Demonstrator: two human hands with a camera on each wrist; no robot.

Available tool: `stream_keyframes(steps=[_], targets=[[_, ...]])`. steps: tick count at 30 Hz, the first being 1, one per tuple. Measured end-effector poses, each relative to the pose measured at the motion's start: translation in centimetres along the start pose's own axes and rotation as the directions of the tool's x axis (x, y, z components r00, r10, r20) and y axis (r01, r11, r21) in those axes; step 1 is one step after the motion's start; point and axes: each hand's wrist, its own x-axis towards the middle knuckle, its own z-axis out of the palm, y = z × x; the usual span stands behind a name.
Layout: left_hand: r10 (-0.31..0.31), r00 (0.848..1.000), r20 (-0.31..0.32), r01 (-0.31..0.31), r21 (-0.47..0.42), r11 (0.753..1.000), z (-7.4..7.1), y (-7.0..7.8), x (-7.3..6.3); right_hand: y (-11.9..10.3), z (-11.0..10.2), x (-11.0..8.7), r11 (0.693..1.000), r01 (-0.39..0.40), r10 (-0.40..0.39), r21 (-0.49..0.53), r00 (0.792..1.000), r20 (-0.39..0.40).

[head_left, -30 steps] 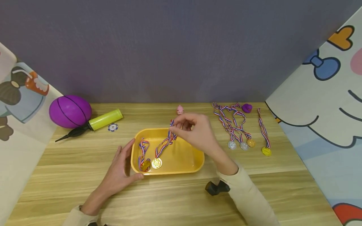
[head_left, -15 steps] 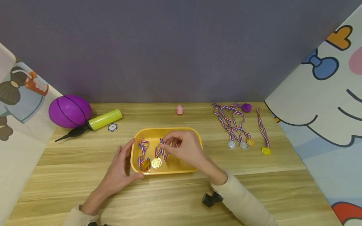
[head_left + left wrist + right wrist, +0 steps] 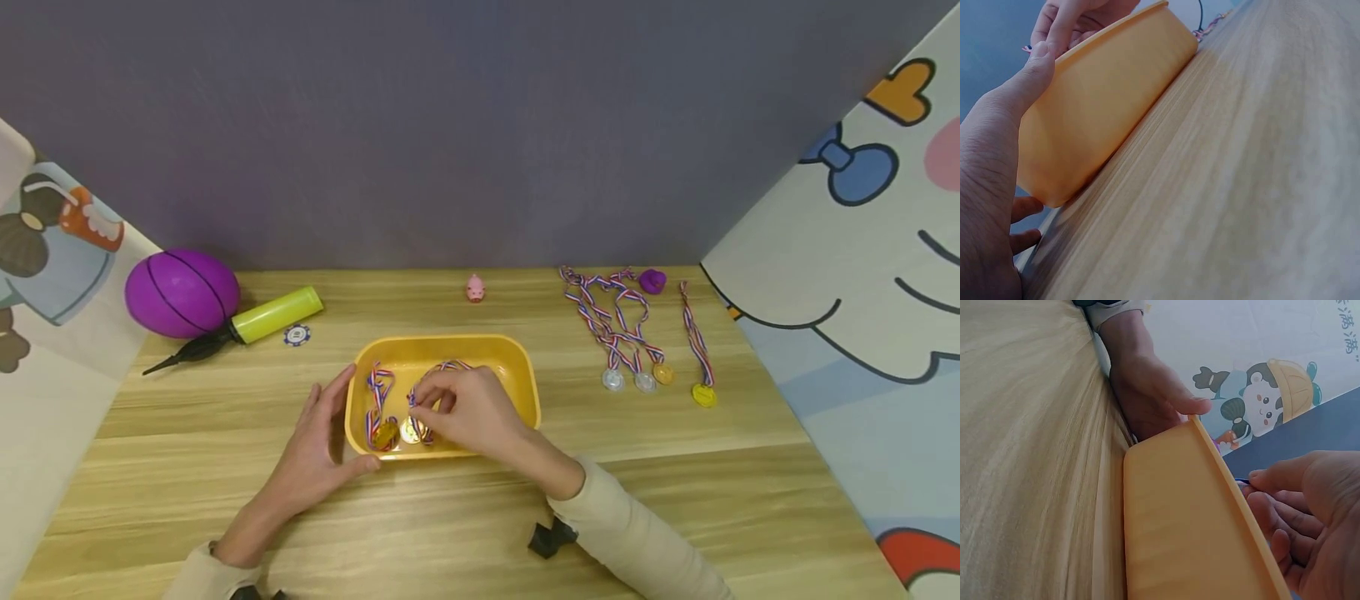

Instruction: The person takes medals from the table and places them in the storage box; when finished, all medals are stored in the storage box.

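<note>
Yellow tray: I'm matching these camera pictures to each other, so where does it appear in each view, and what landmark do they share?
Head: the tray is just below centre, slightly left.
Left wrist: the tray is at upper left, its outer wall showing.
Right wrist: the tray is at lower centre, cut off by the bottom edge.
Shared landmark: the left hand, its thumb at the tray's rim in all three.

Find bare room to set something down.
Bare table shows between the yellow tray and the three-medal cluster, and behind the tray, between poker chip and pink pig figurine. Crowded: back left, with purple basketball and hand pump; the tray's left and middle, with gold medals and right hand.
</note>
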Motion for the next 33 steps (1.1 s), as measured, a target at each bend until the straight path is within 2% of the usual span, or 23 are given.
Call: stream_keyframes(steps=[16, 23, 33], targets=[[0.018, 1.000, 0.002, -0.018, -0.004, 1.000, 0.0, -0.1, 0.0, 0.2, 0.3, -0.2, 0.991, 0.020, -0.004, -0.136, 0.993, 0.116], [0.025, 1.000, -0.006, -0.025, -0.026, 0.999, -0.1, -0.1, -0.1, -0.3, -0.5, -0.5, 0.992, 0.040, -0.033, -0.118, 0.998, 0.058], [0.024, 1.000, -0.003, -0.024, -0.039, 0.999, 0.0, -0.1, -0.1, -0.6, -3.0, -1.4, 0.998, 0.042, -0.044, -0.047, 0.998, -0.045]])
